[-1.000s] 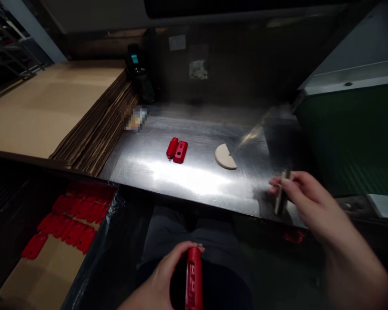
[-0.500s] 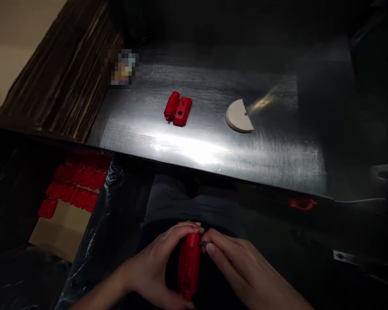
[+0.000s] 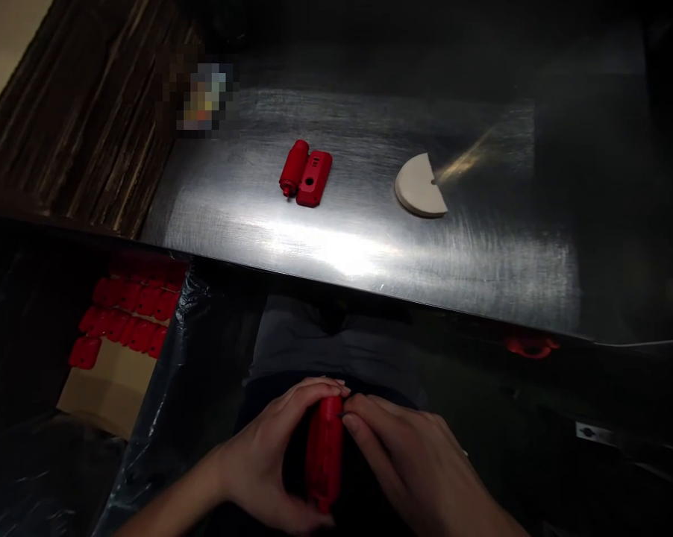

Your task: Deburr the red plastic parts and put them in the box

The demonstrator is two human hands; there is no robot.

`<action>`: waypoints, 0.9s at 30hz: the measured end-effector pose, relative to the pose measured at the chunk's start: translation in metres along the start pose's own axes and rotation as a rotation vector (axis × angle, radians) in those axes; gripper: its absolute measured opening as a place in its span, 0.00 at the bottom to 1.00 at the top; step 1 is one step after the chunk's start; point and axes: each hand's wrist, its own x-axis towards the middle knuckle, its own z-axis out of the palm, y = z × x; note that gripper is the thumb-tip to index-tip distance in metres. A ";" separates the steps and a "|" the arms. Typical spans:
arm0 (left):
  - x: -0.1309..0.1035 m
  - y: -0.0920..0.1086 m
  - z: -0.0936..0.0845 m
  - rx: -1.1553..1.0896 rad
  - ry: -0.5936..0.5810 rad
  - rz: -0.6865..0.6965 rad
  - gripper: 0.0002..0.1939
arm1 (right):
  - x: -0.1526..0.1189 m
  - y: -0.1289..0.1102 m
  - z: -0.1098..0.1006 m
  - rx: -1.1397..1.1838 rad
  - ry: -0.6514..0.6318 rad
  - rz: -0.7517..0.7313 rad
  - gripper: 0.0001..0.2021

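Note:
My left hand (image 3: 269, 451) is closed around a red plastic part (image 3: 324, 455), held upright with the fingers at its top end and the thumb at its bottom. My right hand (image 3: 407, 447) is closed in a pinch beside the part's upper right edge. A thin, dark-tipped tool (image 3: 341, 415) shows a little between its fingers and touches or nearly touches the part; most of it is hidden. On the metal table, a red cylindrical piece (image 3: 295, 168) lies beside a flat red piece (image 3: 315, 179) with a round hole.
A pale half-round block (image 3: 420, 186) lies on the metal table (image 3: 247, 201). Stacked brown cardboard (image 3: 90, 112) stands at the left. Below it, a box lined with dark plastic (image 3: 163, 388) holds rows of red parts (image 3: 129, 306). An orange-red ring (image 3: 532, 345) sits under the table edge.
The view has shifted slightly. My right hand has come in closer against the red part, and less of the tool's tip shows. My left hand keeps its hold.

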 end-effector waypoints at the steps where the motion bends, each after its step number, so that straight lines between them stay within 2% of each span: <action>1: 0.000 -0.002 0.000 0.009 -0.004 0.022 0.60 | -0.001 0.001 0.001 -0.017 0.023 -0.011 0.20; 4: 0.002 -0.006 0.001 0.035 -0.019 0.069 0.66 | -0.004 0.003 0.006 -0.087 0.121 -0.067 0.18; 8: 0.003 -0.005 0.002 0.074 -0.018 0.040 0.66 | -0.007 0.004 0.012 -0.209 0.235 -0.134 0.17; 13: 0.001 -0.005 0.002 0.103 -0.037 0.021 0.67 | -0.005 0.001 0.014 -0.290 0.339 -0.177 0.22; 18: 0.000 -0.006 0.002 0.109 -0.029 0.021 0.68 | -0.002 -0.001 0.010 -0.287 0.306 -0.202 0.26; 27: -0.005 -0.011 0.003 0.115 -0.069 0.029 0.69 | -0.002 0.001 0.003 -0.241 0.099 -0.172 0.25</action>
